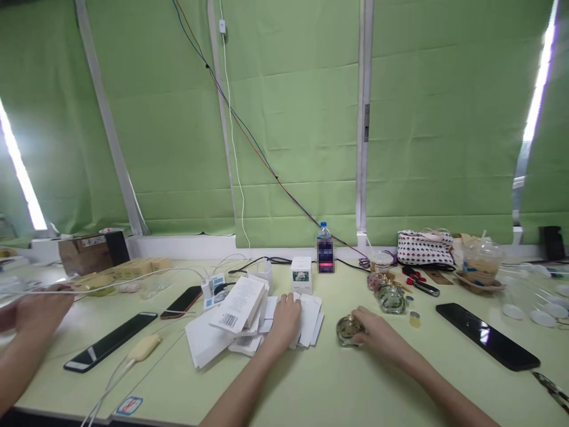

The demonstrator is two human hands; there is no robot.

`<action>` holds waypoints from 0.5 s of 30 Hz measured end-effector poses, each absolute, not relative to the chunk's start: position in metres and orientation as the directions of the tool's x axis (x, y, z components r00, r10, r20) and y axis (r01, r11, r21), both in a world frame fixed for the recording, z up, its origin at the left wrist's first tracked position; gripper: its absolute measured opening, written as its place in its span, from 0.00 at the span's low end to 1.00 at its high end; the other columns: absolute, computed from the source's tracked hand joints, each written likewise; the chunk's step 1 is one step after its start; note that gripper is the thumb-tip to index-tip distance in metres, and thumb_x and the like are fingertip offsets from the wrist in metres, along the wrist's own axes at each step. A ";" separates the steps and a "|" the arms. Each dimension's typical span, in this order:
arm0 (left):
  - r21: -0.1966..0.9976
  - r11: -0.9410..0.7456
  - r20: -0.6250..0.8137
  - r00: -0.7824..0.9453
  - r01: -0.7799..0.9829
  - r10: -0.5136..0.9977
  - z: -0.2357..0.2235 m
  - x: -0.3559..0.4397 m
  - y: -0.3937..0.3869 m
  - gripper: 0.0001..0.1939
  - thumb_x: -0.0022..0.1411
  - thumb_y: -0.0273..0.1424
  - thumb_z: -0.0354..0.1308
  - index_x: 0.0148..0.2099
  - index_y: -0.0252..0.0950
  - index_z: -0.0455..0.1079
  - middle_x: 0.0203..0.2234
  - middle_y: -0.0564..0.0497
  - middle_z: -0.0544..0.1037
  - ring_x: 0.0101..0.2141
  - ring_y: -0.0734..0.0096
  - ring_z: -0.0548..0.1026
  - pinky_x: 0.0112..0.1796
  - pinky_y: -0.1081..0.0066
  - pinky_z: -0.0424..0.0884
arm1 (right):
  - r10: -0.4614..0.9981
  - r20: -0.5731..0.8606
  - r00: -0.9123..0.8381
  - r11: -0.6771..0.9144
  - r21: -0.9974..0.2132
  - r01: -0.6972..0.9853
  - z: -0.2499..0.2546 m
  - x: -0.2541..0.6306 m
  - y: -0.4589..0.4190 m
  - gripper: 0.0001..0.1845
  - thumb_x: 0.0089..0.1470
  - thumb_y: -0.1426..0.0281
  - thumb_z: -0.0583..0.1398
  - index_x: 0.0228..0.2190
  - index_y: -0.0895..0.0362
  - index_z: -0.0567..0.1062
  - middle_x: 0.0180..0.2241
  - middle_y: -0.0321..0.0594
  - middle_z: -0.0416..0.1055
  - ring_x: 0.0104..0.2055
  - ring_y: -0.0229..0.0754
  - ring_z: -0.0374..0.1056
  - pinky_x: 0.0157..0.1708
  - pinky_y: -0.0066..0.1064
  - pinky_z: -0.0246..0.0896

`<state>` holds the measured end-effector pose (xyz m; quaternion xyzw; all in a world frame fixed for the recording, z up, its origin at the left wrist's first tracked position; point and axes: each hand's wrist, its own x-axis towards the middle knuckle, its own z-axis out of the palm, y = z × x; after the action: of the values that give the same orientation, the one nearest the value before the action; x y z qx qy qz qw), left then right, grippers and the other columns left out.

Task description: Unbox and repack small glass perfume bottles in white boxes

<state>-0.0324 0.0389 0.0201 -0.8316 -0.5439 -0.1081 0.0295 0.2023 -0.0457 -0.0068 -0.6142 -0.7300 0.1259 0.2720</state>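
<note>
My right hand [371,329] has its thumb and fingers around a small round glass bottle [347,332] with a gold-coloured top, which sits low at the table surface. To its left, my left hand [287,320] lies palm down with its fingers spread over a heap of folded white cartons [309,323]. Whether its thumb grips any of them is hidden. Upright behind that hand stands a white box [301,276] with a plant picture. More printed white cartons [240,302] are piled on the left. Similar glass bottles [391,296] stand beyond my right hand.
Another person's hand [42,311] is at the far left. Around lie a black tablet [111,341], a phone [181,301], a power strip [214,290], cables, a drink bottle [325,252], a folding knife [425,287], a black phone [486,335] and pliers [553,388].
</note>
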 end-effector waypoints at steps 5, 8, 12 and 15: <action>-0.044 -0.535 0.311 0.521 0.844 0.795 0.017 -0.010 0.034 0.21 0.53 0.14 0.48 0.47 0.32 0.69 0.50 0.37 0.68 0.59 0.51 0.55 0.57 0.53 0.48 | 0.959 0.249 0.136 -0.028 -0.394 0.919 -0.007 0.257 -0.062 0.11 0.44 0.73 0.59 0.33 0.54 0.69 0.37 0.42 0.72 0.41 0.49 0.67 0.33 0.30 0.55; -0.092 -0.615 0.338 0.605 0.783 0.721 0.014 0.004 0.031 0.20 0.51 0.15 0.50 0.45 0.34 0.69 0.49 0.39 0.69 0.59 0.49 0.56 0.57 0.52 0.49 | 0.932 0.259 0.254 -0.170 -0.306 0.937 -0.004 0.269 -0.068 0.15 0.46 0.67 0.59 0.39 0.53 0.69 0.35 0.45 0.72 0.40 0.52 0.68 0.29 0.30 0.54; -0.082 -0.682 0.315 0.668 0.727 0.674 0.015 0.019 0.023 0.15 0.53 0.18 0.51 0.43 0.33 0.70 0.46 0.38 0.71 0.57 0.48 0.58 0.56 0.52 0.51 | 0.924 0.222 0.312 -0.233 -0.320 0.918 -0.004 0.270 -0.073 0.30 0.49 0.58 0.57 0.52 0.56 0.62 0.30 0.44 0.73 0.35 0.54 0.70 0.27 0.32 0.55; -0.078 -0.672 0.327 0.656 0.736 0.681 0.026 0.024 0.021 0.12 0.55 0.20 0.52 0.41 0.34 0.70 0.44 0.40 0.71 0.55 0.50 0.61 0.55 0.55 0.54 | 0.943 0.235 0.235 -0.126 -0.401 0.907 -0.006 0.279 -0.074 0.30 0.47 0.63 0.57 0.53 0.55 0.62 0.30 0.41 0.72 0.34 0.51 0.70 0.30 0.33 0.59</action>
<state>0.0240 0.0210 0.0257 -0.9041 -0.3919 -0.1364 0.1022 0.2794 -0.0741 -0.0058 -0.7494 -0.6173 0.0382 0.2364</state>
